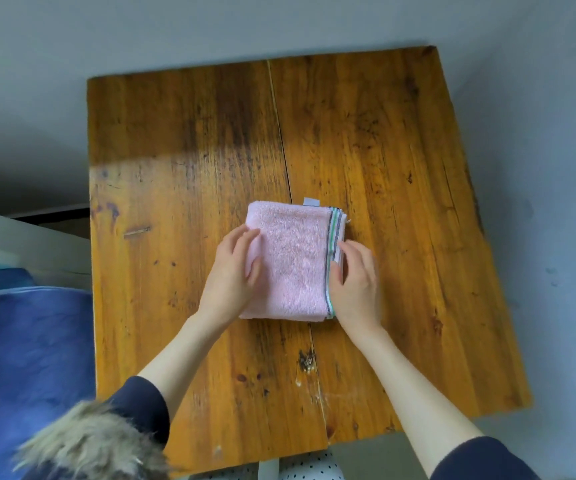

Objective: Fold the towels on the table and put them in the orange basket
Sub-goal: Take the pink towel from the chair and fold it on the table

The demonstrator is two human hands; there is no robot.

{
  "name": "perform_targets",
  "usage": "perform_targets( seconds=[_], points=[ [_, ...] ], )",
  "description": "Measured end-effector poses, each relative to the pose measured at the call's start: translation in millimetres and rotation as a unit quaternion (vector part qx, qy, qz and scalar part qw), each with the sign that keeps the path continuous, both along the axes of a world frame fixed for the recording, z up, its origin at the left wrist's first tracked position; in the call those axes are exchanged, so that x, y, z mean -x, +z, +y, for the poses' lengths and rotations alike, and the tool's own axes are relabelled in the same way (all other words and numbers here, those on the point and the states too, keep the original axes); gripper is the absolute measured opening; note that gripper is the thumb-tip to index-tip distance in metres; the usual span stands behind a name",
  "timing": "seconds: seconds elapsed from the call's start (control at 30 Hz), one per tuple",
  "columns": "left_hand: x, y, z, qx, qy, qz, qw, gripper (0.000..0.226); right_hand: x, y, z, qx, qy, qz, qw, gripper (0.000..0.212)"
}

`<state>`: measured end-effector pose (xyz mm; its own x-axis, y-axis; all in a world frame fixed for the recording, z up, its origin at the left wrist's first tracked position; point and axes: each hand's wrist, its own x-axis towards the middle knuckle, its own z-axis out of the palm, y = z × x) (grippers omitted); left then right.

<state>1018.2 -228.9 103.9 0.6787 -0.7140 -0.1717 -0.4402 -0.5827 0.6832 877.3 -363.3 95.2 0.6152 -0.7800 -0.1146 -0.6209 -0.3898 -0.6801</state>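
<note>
Big wooden table [383, 168] fills most of the view, worn orange-brown planks w/ a seam running near to far thru the middle, dark stains & scratches; grey floor around it, blue fabric off the left edge, white furniture behind that. No orange basket in view. Pink towel [291, 265] lies about mid-table, already folded to a small thick rectangle, striped hem stacked along its right side, small tag poking out at the far edge. Terry cloth: prob light, soft, floppy, not slippery or fragile, but layers will likely slump or unfold if lifted by one corner. Best to take hold at both sides, clamping all the layers. Left hand [234, 271] lies on the left edge, fingers loosely curved over the fold, pressing not clearly gripping. Right hand [357, 282] sits at the striped hem, fingers bent onto the layer edges; can't tell if pinching.
</note>
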Motion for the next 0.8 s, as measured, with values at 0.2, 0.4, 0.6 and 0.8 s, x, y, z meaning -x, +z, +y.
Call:
perform_targets(
  seconds=[0.2, 0.4, 0.6, 0.8],
  points=[
    [-8.3, 2.5, 1.6, -0.018, 0.089, 0.147, 0.985, 0.051, -7.0, 3.2, -15.6, -0.193, -0.164, 0.120, 0.960, 0.039],
    [-16.8, 3.9, -2.2, -0.009, 0.166, 0.315, 0.934, 0.049, -24.0, -1.4, -26.5, -0.303, -0.173, 0.109, 0.931, 0.033],
    [-18.6, 2.0, 1.0, -0.020, 0.209, 0.430, 0.878, 0.040, -29.3, 2.2, -29.2, -0.338, -0.080, 0.134, 0.928, 0.027],
    [-11.9, 2.4, 11.6, -0.031, 0.223, 0.496, 0.839, 0.047, -23.6, 5.1, -29.1, -0.284, -0.008, 0.149, 0.947, 0.026]
  ],
)
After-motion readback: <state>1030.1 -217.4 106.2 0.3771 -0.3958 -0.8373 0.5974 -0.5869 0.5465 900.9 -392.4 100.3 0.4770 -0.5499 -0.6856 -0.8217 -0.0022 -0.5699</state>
